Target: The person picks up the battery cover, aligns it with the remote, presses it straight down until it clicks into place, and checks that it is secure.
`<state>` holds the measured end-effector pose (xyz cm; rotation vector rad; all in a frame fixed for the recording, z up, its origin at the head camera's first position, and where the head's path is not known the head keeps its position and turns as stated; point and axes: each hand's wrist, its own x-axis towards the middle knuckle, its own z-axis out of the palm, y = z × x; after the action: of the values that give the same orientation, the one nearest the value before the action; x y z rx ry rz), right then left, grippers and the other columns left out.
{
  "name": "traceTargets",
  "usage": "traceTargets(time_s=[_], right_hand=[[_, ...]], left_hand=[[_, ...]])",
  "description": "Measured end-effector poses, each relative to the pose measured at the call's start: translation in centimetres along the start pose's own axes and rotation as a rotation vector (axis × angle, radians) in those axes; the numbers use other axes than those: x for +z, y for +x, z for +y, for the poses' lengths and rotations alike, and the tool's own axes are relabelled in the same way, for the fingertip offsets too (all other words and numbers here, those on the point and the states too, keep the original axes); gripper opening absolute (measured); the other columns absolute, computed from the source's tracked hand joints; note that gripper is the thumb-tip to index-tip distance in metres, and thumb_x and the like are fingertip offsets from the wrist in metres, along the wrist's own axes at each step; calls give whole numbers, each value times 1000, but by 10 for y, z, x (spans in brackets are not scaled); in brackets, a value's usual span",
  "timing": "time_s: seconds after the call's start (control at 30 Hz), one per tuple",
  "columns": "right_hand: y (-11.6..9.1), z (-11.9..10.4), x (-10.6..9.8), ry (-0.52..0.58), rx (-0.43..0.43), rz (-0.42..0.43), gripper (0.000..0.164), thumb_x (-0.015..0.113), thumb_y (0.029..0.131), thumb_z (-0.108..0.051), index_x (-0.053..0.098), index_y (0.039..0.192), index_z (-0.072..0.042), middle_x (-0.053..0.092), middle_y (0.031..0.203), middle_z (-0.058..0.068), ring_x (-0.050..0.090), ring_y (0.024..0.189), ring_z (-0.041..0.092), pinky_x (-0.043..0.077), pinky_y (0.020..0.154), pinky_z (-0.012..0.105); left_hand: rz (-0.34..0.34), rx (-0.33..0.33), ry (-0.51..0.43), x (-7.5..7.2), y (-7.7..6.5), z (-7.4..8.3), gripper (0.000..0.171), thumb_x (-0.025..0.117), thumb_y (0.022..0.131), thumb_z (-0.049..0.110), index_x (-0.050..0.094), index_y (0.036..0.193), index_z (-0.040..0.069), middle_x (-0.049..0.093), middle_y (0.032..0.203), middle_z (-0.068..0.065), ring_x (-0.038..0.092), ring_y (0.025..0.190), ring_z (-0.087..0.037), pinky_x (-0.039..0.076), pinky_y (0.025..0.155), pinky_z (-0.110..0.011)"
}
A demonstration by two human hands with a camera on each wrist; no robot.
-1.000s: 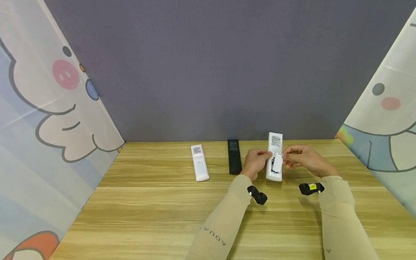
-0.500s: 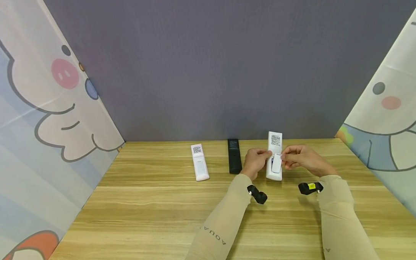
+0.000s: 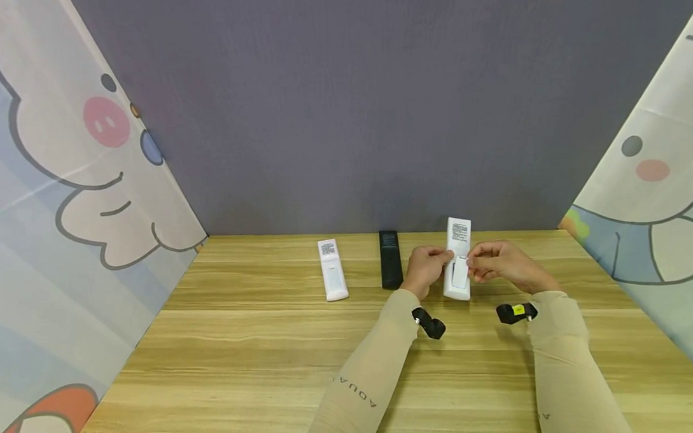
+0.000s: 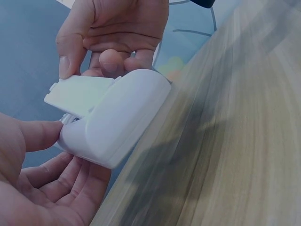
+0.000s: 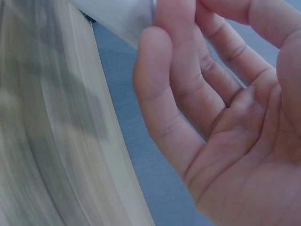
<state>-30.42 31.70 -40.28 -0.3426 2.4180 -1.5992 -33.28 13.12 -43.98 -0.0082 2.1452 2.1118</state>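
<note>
A white remote control (image 3: 459,233) is held back side up, with a printed label at its far end. My left hand (image 3: 427,270) grips it from the left, thumb on its edge and fingers beneath, as the left wrist view shows. Between thumb and fingers my right hand (image 3: 502,265) pinches the white battery cover (image 4: 82,94). The cover lies over the battery compartment, still tilted, with one end raised and a gap on the left side. In the right wrist view only a blurred corner of the remote shows beyond the fingers.
To the left on the wooden table (image 3: 249,366) lie a black remote (image 3: 391,261) and another white remote (image 3: 333,271), both back side up. A grey panel (image 3: 350,115) rises along the table's far edge, and printed curtains (image 3: 645,189) flank both sides.
The battery cover has shifted slightly left and down over the compartment, hiding the blue batteries that showed earlier. Both hands keep their hold and barely move.
</note>
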Motion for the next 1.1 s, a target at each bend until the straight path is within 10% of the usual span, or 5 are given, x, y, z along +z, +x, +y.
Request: traceTargets(time_s=[1.1], right_hand=[[2, 1, 1, -60, 59, -6, 31, 66, 102, -22, 63, 105, 9, 66, 78, -1, 63, 66, 12, 58, 65, 36]], left_hand=[[-14, 13, -28, -2, -3, 5, 15, 73, 96, 17, 78, 105, 6, 68, 86, 1, 60, 74, -11, 59, 88, -50]])
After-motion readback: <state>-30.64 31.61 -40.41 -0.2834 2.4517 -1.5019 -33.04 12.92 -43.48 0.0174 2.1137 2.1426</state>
